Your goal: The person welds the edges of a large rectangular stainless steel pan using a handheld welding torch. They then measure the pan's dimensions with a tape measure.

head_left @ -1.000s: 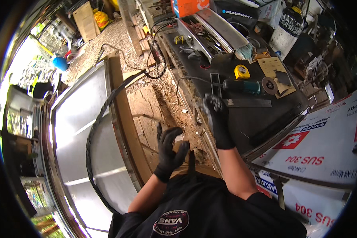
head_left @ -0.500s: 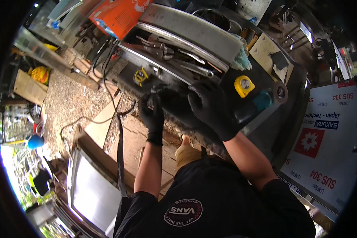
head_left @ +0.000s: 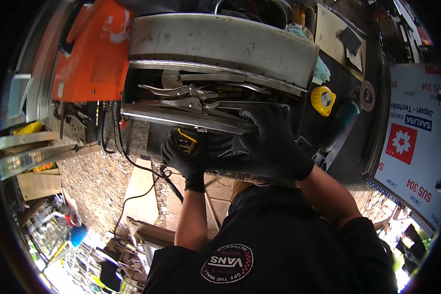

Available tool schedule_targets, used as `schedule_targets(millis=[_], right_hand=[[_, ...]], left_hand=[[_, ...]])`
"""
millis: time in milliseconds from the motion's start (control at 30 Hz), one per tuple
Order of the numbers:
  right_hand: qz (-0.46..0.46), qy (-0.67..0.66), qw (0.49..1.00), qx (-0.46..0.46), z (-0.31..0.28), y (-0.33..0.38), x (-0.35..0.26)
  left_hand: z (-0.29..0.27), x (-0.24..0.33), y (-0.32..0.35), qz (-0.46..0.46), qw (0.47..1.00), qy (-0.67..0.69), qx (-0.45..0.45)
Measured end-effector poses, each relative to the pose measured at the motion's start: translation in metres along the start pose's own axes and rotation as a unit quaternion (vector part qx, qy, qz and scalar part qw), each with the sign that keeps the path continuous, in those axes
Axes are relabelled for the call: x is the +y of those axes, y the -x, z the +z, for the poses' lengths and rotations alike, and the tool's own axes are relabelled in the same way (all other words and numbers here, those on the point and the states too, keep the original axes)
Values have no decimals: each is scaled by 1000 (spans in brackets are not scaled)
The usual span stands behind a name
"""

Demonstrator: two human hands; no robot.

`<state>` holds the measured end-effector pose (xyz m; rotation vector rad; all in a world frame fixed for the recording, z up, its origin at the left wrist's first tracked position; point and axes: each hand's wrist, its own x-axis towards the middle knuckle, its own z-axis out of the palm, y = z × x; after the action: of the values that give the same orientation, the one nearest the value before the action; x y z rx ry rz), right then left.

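Note:
Both my hands wear black gloves. My left hand (head_left: 183, 157) is closed around a black and yellow tape measure (head_left: 185, 142), just below the front wall of a grey metal toolbox (head_left: 181, 117). My right hand (head_left: 272, 144) lies over the toolbox's front wall at its right end, fingers hooked over the rim into the box. The lid (head_left: 225, 46) stands open. Inside lie two locking pliers (head_left: 186, 98) and other steel tools.
An orange welding machine (head_left: 93, 54) stands left of the toolbox, with black cables (head_left: 125, 157) hanging down to gravel. A yellow tape measure (head_left: 323, 100) and a teal angle grinder (head_left: 350, 115) lie on the dark bench at right. A white printed sheet (head_left: 409, 147) leans beyond.
The view has swung close onto the toolbox. Both hands came up from the bench to the box's front; my left hand now holds the tape measure, my right hand covers the rim.

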<state>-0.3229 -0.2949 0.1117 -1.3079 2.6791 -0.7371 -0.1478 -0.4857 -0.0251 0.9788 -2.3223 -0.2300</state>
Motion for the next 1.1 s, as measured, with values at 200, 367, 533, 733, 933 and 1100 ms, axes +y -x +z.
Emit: schedule_targets(millis=[200, 367, 533, 733, 933, 1100], right_hand=[[97, -222, 970, 7, -17, -6, 31], [35, 1, 990, 136, -7, 33, 50], [41, 22, 985, 168, 7, 41, 55], [33, 77, 994, 75, -8, 35, 49], [34, 62, 995, 77, -14, 30, 49], [-3, 47, 991, 121, 1, 43, 58]], left_hand=[[-6, 4, -1, 6, 999, -13, -40], [-13, -7, 6, -1, 998, -19, -54], [-11, -6, 11, -4, 997, 32, -67], [-15, -9, 13, 27, 997, 23, -69], [-20, -6, 18, -36, 996, 36, -74], [-14, -3, 15, -15, 998, -2, -58]])
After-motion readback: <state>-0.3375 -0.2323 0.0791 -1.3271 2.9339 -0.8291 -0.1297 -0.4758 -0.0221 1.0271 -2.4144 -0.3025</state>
